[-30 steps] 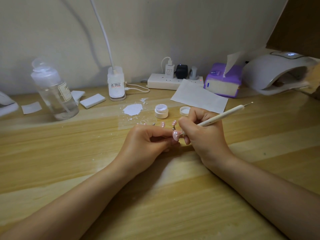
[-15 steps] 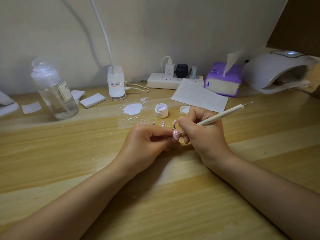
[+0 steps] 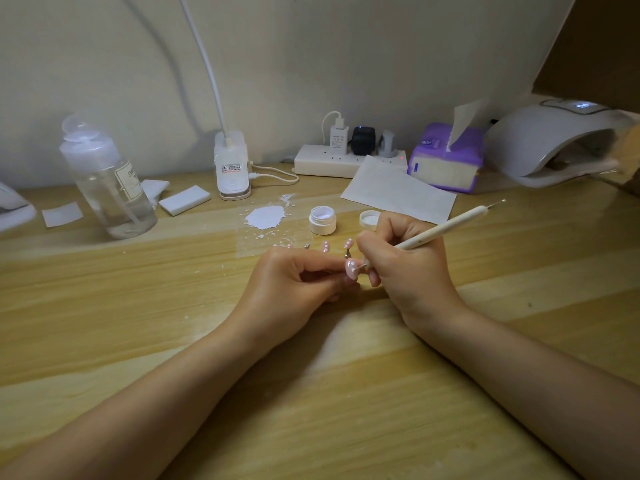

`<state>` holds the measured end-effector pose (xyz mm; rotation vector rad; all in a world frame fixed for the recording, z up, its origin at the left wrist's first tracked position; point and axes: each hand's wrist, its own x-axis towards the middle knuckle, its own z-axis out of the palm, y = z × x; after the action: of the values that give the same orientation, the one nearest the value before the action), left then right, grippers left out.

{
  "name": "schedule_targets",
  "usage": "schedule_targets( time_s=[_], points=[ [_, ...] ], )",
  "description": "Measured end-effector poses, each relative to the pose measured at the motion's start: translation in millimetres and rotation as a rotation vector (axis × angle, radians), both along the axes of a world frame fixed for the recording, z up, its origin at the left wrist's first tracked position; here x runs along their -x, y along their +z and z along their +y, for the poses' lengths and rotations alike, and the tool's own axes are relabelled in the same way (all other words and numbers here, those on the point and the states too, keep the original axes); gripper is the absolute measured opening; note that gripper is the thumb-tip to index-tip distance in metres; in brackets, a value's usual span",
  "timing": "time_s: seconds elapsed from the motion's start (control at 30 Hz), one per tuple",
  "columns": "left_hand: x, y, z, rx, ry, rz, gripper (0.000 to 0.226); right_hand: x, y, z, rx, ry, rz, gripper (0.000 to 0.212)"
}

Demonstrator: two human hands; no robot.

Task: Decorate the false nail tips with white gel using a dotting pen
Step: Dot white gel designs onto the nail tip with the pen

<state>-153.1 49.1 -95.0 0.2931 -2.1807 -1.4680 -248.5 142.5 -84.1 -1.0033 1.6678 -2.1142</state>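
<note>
Both hands busy, L fingers (image 3: 334, 271) pinch nail tip (image 3: 350, 268), pen (image 3: 440, 231) tip touching

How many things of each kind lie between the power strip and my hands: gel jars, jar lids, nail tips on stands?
Gel jar: 1
Jar lid: 1
Nail tips on stands: 2 plainly seen
Total: 4

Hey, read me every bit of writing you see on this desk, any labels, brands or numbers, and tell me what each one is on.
Nothing here reads reliably.
Clear bottle: cream label starting with what looks like "JM"; the rest is too blurred.
Lamp base: sticker with red and black print, too small to read.
White charger: grey print, unreadable.
Purple tissue pack: white logo, unreadable.
White jar and dotting pen: no text visible.
</note>
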Motion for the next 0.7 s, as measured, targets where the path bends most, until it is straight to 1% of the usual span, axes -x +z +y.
schedule_targets(
  time_s=[0.17, 0.7],
  points=[
    [-0.8, 1.8, 1.6, -0.014, -0.024, 0.016, 0.019, -0.1, -0.2, -0.1, -0.002, 0.006, -0.007, 0.038],
    [-1.2, 2.2, 2.5, -0.028, -0.023, 0.015, 0.017, -0.3, -0.3, -0.3, 0.018, 0.006, -0.028, 0.038]
  ],
)
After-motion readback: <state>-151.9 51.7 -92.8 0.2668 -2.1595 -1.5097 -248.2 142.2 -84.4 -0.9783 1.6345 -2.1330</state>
